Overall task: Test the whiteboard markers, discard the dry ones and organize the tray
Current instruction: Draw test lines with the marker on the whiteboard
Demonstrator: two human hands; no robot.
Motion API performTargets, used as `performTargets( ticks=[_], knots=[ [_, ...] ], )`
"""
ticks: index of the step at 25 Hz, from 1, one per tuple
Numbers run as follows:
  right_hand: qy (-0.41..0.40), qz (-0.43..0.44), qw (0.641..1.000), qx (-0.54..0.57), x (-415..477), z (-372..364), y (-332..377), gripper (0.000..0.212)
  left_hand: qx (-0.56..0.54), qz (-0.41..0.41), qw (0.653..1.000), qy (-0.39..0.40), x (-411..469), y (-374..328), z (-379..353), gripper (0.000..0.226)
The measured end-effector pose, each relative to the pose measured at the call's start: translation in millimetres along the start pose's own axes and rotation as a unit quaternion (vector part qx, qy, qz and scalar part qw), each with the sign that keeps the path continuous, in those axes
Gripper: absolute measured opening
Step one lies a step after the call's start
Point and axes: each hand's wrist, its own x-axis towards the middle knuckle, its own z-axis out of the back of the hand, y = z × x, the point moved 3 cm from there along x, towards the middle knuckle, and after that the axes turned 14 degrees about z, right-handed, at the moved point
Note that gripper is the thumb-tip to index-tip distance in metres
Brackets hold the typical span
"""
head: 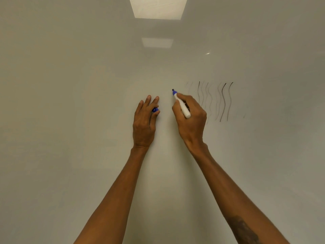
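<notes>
While your right hand (190, 117) is wrapped around the marker (182, 104), its fingers (182, 96) are clamped together on the white barrel, thumb side hidden behind the pen. The marker's long axis runs on a diagonal: the blue-collared tip points up and to the left toward the whiteboard (88, 76), and the blunt white end sticks out down and to the right over your knuckles. Whether the tip actually touches the board cannot be told; it sits very close to the surface, with no fresh line under it.

Your left hand (144, 122) is raised just beside the right, fingers loosely curled rather than spread, and they pinch a small blue cap (155, 110) between the thumb and the fingers, its open round end facing you.

To the right of the marker tip, a row of wavy vertical test strokes (211, 101) runs across the board, some dark, others faint and grey. No brand or lettering can be read on the marker barrel or the cap. Ceiling light reflections (158, 7) show on the board above your hands.
</notes>
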Motion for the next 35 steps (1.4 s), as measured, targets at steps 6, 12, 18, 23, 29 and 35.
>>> performTargets(
  ticks=[6,12,18,23,29,35],
  knots=[
    [0.064,0.041,0.997,-0.02,-32,-3,-5,0.018,0.003,-0.009,1.0,0.017,0,4,-1,0.033],
    [0.089,-0.104,0.987,0.083,-92,10,1,0.011,0.001,0.016,0.999,0.034,-1,4,1,0.036],
    [0.042,-0.368,0.854,0.364,-95,25,-5,0.02,-0.094,0.092,0.991,0.037,-6,-12,14,0.022],
    [-0.019,-0.413,0.783,0.464,-92,34,5,0.024,-0.259,0.361,0.896,-0.027,-34,-34,23,0.024],
    [-0.029,-0.42,0.779,0.466,-96,44,8,0.022,-0.323,0.48,0.814,-0.04,-63,-51,12,0.023],
    [0.008,-0.424,0.782,0.457,-101,54,6,0.021,-0.324,0.49,0.809,-0.026,-87,-63,4,0.016]
  ],
)
